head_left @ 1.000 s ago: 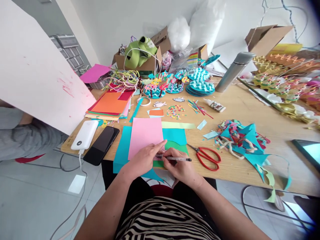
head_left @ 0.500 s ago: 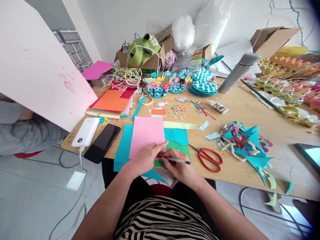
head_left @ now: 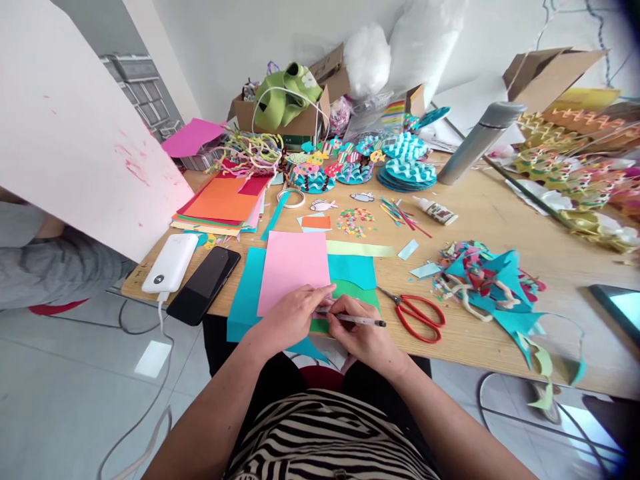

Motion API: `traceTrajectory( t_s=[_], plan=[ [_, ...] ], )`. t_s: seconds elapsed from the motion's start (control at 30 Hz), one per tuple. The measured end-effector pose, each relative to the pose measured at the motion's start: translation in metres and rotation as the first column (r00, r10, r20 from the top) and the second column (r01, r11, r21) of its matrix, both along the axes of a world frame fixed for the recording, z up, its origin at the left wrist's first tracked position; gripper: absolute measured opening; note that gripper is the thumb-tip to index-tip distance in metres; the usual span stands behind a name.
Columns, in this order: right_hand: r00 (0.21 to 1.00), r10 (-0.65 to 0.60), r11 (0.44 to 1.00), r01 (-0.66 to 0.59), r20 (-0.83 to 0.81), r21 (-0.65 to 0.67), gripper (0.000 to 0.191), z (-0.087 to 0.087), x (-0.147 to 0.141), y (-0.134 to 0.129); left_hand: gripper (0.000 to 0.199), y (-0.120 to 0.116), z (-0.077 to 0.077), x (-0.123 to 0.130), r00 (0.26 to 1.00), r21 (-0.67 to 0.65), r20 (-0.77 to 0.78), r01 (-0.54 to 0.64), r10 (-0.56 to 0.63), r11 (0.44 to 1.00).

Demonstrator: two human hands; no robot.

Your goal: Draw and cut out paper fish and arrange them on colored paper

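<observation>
My left hand (head_left: pixel 295 313) lies on the lower part of a pink sheet of paper (head_left: pixel 295 263), its fingers stretched toward the right edge. My right hand (head_left: pixel 361 330) grips a pen (head_left: pixel 357 320) with a clear barrel and dark end; its tip is by my left fingers. A small piece may lie under those fingers, but I cannot make it out. Beneath the pink sheet are blue paper (head_left: pixel 245 293) and green paper (head_left: pixel 356 295). Red-handled scissors (head_left: pixel 423 319) rest just right of my right hand.
A black phone (head_left: pixel 204 287) and white power bank (head_left: pixel 171 263) sit left, with stacked coloured paper (head_left: pixel 220 207) behind. Paper scraps (head_left: pixel 480 280), a glue bottle (head_left: pixel 436 211) and a grey flask (head_left: pixel 480 143) stand or lie right. Fish cutouts (head_left: pixel 324 205) lie ahead.
The pen and my right hand have shifted slightly to the right. My left hand stays pressed on the pink sheet.
</observation>
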State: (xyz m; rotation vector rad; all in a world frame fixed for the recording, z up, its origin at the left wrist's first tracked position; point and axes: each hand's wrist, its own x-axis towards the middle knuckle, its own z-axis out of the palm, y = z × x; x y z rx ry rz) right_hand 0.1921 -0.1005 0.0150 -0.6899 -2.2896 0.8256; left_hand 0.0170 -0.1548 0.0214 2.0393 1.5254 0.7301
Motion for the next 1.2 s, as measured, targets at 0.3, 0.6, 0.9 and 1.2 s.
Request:
traceTrajectory(
  t_s=[0.3,0.6,0.9,1.2],
  plan=[
    [0.999,-0.029,1.0,0.029,-0.029,-0.005,0.01,-0.0031,0.0003,0.0001,0.044,0.0031,0.0001,0.0062,0.998,0.032,-0.02,-0.057,0.058,0.998],
    [0.998,-0.041,0.999,0.039,-0.055,-0.035,0.012,-0.002,0.0007,-0.0003,0.04,0.0028,0.0016,0.0077,0.998,0.025,0.009,-0.065,0.065,0.998],
    [0.996,-0.036,0.998,0.04,-0.079,0.049,0.013,-0.0028,0.0001,-0.001,0.042,0.0025,0.0,0.0076,0.997,0.018,0.017,-0.07,0.069,0.997],
    [0.996,-0.036,0.998,0.04,-0.076,0.051,0.013,-0.004,0.0004,-0.0009,0.036,0.0021,-0.0033,0.0096,0.996,0.046,0.016,-0.089,0.089,0.995]
  ],
)
